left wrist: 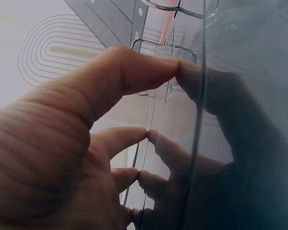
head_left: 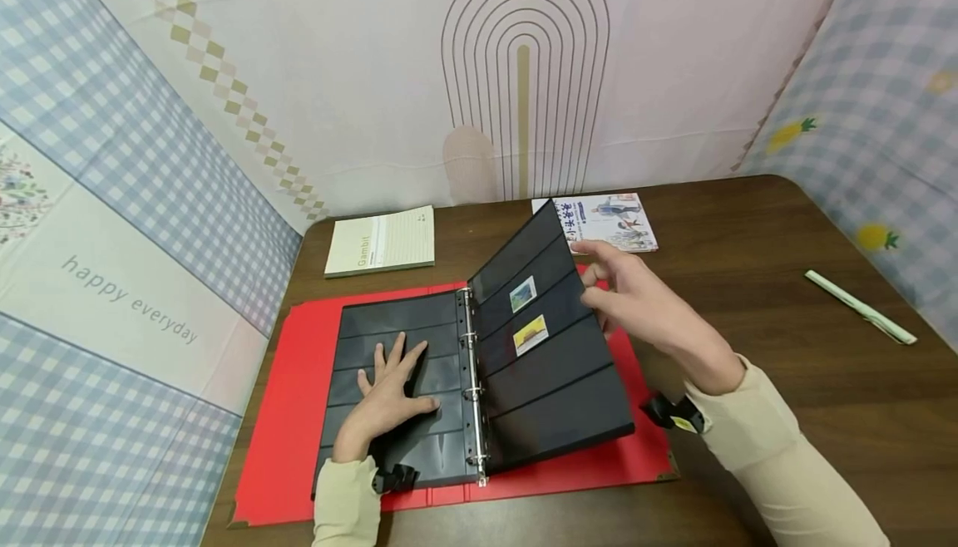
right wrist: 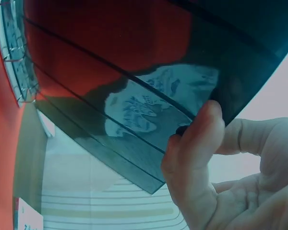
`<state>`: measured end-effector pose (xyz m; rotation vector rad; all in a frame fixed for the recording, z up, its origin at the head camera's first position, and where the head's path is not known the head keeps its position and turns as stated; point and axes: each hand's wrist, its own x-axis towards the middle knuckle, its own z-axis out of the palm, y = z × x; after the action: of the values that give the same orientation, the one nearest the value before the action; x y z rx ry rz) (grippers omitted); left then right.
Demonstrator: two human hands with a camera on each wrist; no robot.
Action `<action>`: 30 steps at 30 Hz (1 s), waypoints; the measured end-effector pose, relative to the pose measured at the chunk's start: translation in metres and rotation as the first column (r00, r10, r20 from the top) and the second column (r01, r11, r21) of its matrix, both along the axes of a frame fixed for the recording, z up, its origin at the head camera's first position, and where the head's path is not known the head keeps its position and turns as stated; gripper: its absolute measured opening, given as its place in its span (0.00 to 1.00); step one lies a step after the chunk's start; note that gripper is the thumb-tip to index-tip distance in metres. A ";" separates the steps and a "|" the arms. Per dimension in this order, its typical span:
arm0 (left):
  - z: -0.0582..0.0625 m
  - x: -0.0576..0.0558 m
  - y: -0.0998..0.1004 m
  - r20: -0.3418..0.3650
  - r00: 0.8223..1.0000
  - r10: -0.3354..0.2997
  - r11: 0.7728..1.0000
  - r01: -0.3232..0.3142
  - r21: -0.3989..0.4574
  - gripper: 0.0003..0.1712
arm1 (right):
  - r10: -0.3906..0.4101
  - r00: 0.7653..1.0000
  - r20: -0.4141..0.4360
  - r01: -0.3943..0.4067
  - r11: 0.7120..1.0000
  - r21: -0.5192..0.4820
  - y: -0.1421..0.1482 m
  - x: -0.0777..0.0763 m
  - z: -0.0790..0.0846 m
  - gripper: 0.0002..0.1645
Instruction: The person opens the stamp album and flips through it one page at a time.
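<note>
A red ring binder album (head_left: 280,414) lies spread out on the table, with black pocketed pages on metal rings (head_left: 469,339). My left hand (head_left: 385,401) rests with fingers spread on the left black page (head_left: 397,318); the left wrist view shows its fingertips touching the glossy surface. At the outer edge of the raised right album page (head_left: 550,401), my right hand (head_left: 636,293) pinches it between thumb and fingers. Two stamps sit in that page's strips, a blue-green stamp (head_left: 522,294) and a yellow stamp (head_left: 531,335). From the right wrist view, the page's glossy back (right wrist: 101,62) shows.
Behind the album lies a cream notebook (head_left: 382,241). An illustrated booklet (head_left: 617,221) is at the back, partly hidden by the raised page. Far to the right, a light green pen (head_left: 861,306) lies on the brown table (head_left: 756,281). A patterned cloth (head_left: 359,73) hangs behind.
</note>
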<state>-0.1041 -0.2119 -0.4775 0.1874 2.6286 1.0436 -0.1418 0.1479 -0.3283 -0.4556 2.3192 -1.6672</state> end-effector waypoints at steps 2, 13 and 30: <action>0.000 0.000 0.000 0.000 1.000 0.001 1.000 -0.001 -0.004 0.54 | 0.012 1.000 -0.007 -0.012 1.000 0.000 -0.004 0.000 0.003 0.41; -0.001 -0.001 -0.001 0.002 1.000 -0.002 1.000 0.002 0.000 0.54 | 0.044 0.998 -0.039 -0.044 0.999 0.013 -0.029 -0.004 0.019 0.41; -0.002 -0.001 -0.001 -0.002 1.000 -0.004 1.000 0.004 0.005 0.54 | 0.121 0.991 -0.063 -0.117 0.991 0.069 -0.055 -0.008 0.037 0.39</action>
<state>-0.1051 -0.2126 -0.4793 0.1947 2.6262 1.0491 -0.1497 0.0925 -0.2910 -0.6317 2.3356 -1.5390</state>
